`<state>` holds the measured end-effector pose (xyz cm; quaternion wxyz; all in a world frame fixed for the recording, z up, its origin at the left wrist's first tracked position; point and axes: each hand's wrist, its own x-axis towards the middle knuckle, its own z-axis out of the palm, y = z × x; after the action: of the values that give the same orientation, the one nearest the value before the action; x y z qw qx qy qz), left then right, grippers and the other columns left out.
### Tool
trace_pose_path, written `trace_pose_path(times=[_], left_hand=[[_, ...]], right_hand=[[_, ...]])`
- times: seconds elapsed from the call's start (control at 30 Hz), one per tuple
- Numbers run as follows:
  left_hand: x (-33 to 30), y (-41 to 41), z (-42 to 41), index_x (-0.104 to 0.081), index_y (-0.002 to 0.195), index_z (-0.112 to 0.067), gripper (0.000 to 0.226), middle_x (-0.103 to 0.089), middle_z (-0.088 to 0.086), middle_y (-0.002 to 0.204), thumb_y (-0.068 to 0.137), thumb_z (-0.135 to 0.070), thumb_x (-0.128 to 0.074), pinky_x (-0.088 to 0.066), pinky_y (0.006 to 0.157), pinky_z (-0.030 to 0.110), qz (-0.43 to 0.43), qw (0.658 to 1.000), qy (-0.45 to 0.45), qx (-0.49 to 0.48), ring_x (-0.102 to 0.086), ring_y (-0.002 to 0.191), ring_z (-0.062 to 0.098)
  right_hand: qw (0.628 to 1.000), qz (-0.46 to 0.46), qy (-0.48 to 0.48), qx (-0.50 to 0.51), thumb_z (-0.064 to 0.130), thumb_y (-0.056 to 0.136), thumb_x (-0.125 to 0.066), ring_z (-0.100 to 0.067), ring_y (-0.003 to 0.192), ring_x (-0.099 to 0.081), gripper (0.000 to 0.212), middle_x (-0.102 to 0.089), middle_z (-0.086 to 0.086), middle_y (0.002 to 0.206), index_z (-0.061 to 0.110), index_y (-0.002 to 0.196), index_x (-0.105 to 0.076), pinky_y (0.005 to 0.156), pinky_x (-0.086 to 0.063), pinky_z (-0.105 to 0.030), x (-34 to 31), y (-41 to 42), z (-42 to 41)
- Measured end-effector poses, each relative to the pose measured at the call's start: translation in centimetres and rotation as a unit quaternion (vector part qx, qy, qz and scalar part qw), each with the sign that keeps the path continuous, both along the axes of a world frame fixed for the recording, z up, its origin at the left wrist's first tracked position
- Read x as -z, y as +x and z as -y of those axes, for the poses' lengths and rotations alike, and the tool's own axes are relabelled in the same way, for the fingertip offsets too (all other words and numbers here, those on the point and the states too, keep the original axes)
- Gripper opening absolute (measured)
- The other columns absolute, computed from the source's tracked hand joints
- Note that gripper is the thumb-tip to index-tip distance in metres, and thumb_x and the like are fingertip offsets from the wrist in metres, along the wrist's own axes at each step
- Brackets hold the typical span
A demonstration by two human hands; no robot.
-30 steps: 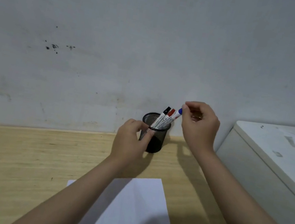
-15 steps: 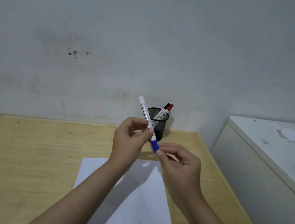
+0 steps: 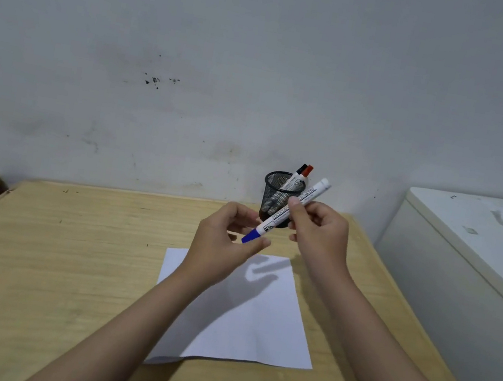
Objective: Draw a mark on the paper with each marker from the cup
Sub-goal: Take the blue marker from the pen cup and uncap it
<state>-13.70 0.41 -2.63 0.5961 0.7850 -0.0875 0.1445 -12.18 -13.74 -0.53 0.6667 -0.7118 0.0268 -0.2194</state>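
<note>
— Holding the blue-capped marker (image 3: 286, 211) above the desk, we had both hands on it: our right hand (image 3: 319, 231) pinched the white barrel near its middle, fingers curled round it, and the bare end pointed up to the right.

— And our left hand (image 3: 224, 245)?

— It closed thumb and fingertips on the blue cap (image 3: 250, 236) at the lower end. We could not tell whether the cap was loose or seated.

— Where did we see the cup (image 3: 278, 200)?

— Behind the hands, a black mesh one standing upright near the wall, with a black-capped marker (image 3: 298, 173) and a red-capped marker (image 3: 306, 173) leaning in it, caps up.

— The paper (image 3: 255, 320)?

— It lay flat on the wooden table (image 3: 65, 259) below our hands, creased and unmarked where we could see it, our left forearm crossing its left part. A white cabinet (image 3: 465, 259) stood to the right of the table.
</note>
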Motion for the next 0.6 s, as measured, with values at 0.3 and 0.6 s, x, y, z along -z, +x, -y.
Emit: trace_pose_path(times=[0.3, 0.6], left_hand=[[0.3, -0.4, -0.7, -0.074, 0.079, -0.018, 0.01, -0.072, 0.0, 0.073, 0.074, -0.009, -0.073, -0.047, 0.061, 0.013, -0.003, 1.0, -0.01, -0.003, -0.06, 0.06, 0.002], [0.9, 1.3, -3.4, -0.07, 0.071, -0.01, 0.016, -0.066, -0.004, 0.054, 0.082, -0.002, -0.063, -0.051, 0.064, 0.024, -0.118, 0.988, -0.068, 0.07, -0.058, 0.054, 0.009]], right_hand=[[0.997, -0.033, -0.006, -0.065, 0.03, 0.084, -0.067, -0.007, 0.049, -0.055, 0.039, -0.058, -0.008, 0.063, -0.008, 0.082, -0.064, 0.05, -0.053, -0.024, 1.3, 0.1, -1.3], [0.987, 0.019, 0.157, -0.04, 0.023, 0.091, -0.058, -0.005, 0.043, -0.052, 0.025, -0.053, -0.006, 0.058, 0.005, 0.074, -0.061, 0.054, -0.052, -0.022, -0.3, 2.1, 1.5]])
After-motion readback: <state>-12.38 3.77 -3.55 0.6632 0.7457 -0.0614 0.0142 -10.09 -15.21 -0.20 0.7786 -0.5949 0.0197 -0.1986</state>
